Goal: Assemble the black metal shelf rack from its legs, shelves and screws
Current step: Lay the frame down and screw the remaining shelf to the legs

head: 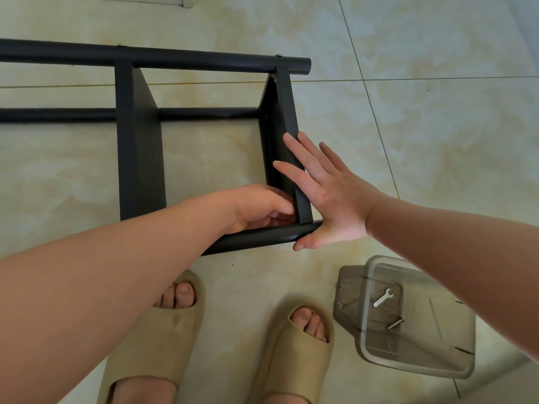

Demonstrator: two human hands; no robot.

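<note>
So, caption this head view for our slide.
Right hand flat against a black metal shelf, left hand curled at its joint with the black tubular leg.

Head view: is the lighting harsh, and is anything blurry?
In the head view, light is soft and even, shadows faint; the rack, left hand and right hand look sharp; the clear plastic box looks hazy, its edges doubled.

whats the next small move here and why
Likely press the end shelf square against the near leg, ready for fastening. The right hand lies flat on that shelf, the left hand curls at the joint, the far leg already shows screw heads, and a screw and wrench wait in the clear container.
</note>
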